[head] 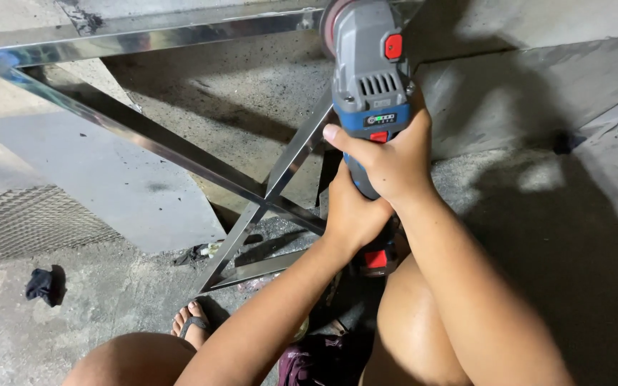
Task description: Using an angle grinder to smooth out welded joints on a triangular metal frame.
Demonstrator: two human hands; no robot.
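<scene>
I hold a grey and blue angle grinder (370, 68) with red buttons in both hands. My right hand (393, 161) wraps the body near its front, thumb across the top. My left hand (352, 214) grips the handle lower down, just above the red battery end (376, 259). The grinder's disc (332, 25) sits at the top bar of a shiny steel frame (144, 36). Crossed steel bars (266, 196) of that frame run below the tool.
My knees and a sandalled foot (192, 319) are at the bottom. A grey flat sheet (109, 179) and a mesh panel (30, 218) lie on the concrete floor at left. A dark rag (41, 284) lies near the left edge.
</scene>
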